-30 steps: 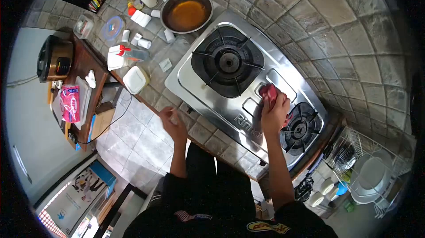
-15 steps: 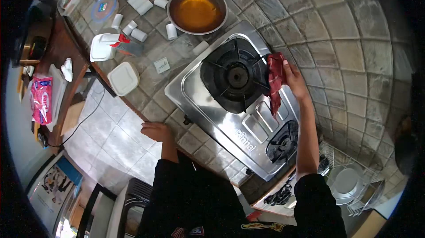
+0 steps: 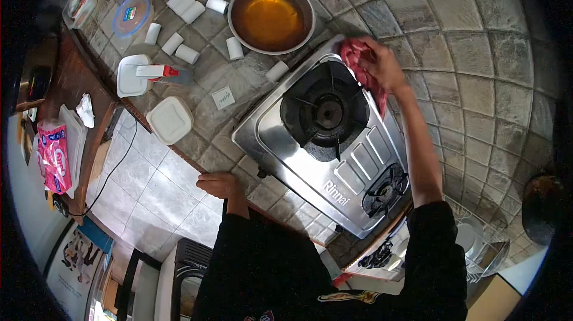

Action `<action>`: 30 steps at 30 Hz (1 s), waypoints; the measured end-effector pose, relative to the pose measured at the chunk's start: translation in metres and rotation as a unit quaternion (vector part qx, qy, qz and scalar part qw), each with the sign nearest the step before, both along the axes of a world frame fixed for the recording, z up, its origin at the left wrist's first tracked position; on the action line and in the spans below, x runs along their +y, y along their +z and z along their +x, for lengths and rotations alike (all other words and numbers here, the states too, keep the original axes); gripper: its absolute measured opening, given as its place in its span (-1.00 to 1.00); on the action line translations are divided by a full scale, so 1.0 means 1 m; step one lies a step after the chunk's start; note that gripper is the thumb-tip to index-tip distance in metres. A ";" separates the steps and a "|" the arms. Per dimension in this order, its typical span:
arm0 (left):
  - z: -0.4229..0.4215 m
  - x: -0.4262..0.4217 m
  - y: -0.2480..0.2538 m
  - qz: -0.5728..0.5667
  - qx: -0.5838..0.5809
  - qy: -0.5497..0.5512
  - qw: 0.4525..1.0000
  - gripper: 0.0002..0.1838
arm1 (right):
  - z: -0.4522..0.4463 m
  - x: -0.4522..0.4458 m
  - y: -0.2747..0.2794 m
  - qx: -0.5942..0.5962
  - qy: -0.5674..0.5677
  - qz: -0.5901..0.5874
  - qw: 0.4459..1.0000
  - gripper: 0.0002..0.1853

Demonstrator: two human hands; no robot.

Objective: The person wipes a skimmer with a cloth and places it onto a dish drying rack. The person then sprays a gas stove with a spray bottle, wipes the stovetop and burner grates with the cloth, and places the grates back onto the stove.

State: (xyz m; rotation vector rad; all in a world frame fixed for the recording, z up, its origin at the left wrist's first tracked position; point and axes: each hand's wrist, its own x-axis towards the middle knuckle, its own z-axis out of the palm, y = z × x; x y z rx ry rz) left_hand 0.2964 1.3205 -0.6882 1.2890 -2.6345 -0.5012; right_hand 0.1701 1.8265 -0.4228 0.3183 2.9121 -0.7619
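Note:
At the back corner of the silver two-burner gas stove (image 3: 280, 163), my right hand (image 3: 385, 70) is closed on a crumpled red cloth (image 3: 356, 55). The cloth lies against the stove's rim beside the large black burner (image 3: 327, 115), and one end trails down along the edge. Part of it is hidden under my fingers. My left hand (image 3: 219, 185) hangs near the counter's front edge, to the left of the stove, its fingers curled together with nothing visible in them.
A steel bowl of amber liquid (image 3: 303, 28) stands behind the stove. Several white cylinders (image 3: 235, 49), a spray bottle (image 3: 156, 71), white lidded tubs (image 3: 170, 120) and a small paper note (image 3: 223, 98) lie on the tiled counter. A dish rack (image 3: 489, 261) stands at the right.
My right hand has slid the red cloth from the stove's right side up toward its back corner. The left hand stays nearly in place. The whole view has shifted slightly.

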 end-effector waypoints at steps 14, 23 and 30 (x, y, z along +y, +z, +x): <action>-0.025 0.021 0.062 0.099 -0.021 0.091 0.991 -0.36 | -0.100 -0.088 0.004 -0.011 0.277 0.010 0.961 -0.63; -0.022 0.015 0.062 0.143 -0.022 0.083 0.986 -0.37 | -0.087 -0.053 0.017 -0.058 0.161 0.105 0.980 -0.42; -0.019 0.015 0.066 0.188 0.004 0.091 0.978 -0.36 | 0.037 -0.063 0.096 0.217 0.027 0.086 0.972 -0.42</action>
